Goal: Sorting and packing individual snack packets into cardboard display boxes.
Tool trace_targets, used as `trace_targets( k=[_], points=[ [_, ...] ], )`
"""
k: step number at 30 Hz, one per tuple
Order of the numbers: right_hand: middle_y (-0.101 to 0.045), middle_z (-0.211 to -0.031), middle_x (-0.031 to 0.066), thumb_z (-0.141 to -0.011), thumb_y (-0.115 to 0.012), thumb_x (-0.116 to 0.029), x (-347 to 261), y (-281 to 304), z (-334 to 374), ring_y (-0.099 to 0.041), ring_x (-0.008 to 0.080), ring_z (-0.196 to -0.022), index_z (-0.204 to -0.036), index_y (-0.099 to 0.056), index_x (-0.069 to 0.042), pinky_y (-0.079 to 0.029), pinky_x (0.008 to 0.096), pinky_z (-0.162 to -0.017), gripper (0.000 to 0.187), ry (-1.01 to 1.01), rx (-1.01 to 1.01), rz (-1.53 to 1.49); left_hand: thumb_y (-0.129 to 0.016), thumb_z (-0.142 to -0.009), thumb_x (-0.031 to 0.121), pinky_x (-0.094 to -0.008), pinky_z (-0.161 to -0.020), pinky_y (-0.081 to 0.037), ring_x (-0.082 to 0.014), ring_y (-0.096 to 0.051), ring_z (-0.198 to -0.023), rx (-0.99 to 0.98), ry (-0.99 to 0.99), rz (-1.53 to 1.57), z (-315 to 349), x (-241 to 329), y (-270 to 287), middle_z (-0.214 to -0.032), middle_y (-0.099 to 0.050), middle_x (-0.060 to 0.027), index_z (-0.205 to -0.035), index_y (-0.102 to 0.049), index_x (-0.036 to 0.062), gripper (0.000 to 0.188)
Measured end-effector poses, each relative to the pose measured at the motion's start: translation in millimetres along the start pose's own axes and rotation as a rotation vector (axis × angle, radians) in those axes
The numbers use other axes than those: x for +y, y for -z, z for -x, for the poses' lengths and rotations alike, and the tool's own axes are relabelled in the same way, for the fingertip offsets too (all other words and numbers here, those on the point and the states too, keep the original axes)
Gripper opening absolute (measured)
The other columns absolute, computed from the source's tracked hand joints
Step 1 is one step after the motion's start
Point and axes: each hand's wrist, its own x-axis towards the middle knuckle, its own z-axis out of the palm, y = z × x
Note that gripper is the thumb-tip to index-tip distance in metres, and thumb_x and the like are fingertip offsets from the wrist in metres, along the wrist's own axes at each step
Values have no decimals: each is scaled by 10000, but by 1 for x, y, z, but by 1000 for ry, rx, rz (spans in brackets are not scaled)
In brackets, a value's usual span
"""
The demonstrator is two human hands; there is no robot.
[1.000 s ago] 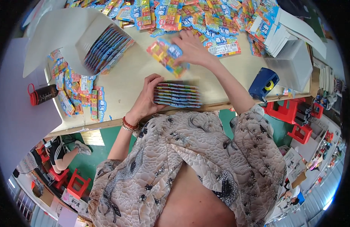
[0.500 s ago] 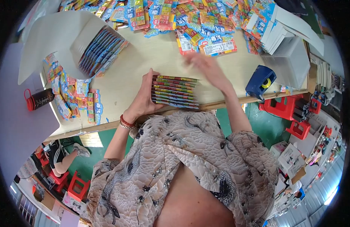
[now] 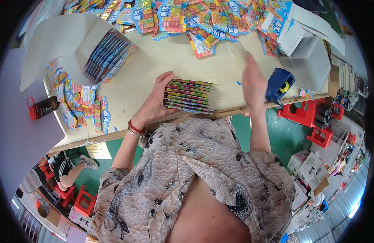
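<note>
Near the table's front edge, my left hand (image 3: pixel 156 99) is closed round the left side of a stack of flat, colourful packets (image 3: pixel 189 96). The stack stands on edge, its layers fanned slightly apart on the right. My right hand (image 3: pixel 253 83) is over the table beside a blue tape dispenser (image 3: pixel 279 86) with a yellow core. Motion smears its fingers, so I cannot tell whether it holds anything. A loose pile of similar packets (image 3: pixel 201 22) covers the far side of the table, one packet (image 3: pixel 201 46) jutting toward me.
At the left, a tilted white bin (image 3: pixel 53 44) holds a row of packets (image 3: pixel 108 56), with loose packets (image 3: pixel 79 103) below it. A black bottle (image 3: pixel 45 108) stands by the left edge. A clear plastic bin (image 3: pixel 312 67) and white cards (image 3: pixel 294 38) are at the right.
My right hand has swept right, toward the tape dispenser. A packet at the pile's near edge is gone from its place, where a thin white strip shows. The held stack has shifted slightly.
</note>
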Motion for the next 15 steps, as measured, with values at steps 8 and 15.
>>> trace_targets(
  k=[8,15],
  points=[
    [-582,-910,-14,-943,-512,-49,9,-42,28,-507,58,-819,-1102,-601,-7,-417,195,-748,187,-314,-128,-938,-872,-631,175,-414,-1132,-227,-355,-170,-1414,-75,16,59,0,-2,0,-1553,24,-206,-1461,201,111,1359],
    [-582,-1169,51,-998,-404,-262,-2,-39,38,-502,124,-1102,-1235,-535,-14,-356,261,-969,368,-302,-776,-1114,-913,-534,224,-426,-1079,-314,-350,-365,-1253,61,14,-52,9,-12,-6,-1355,-277,-193,-1466,148,63,1421]
  ],
)
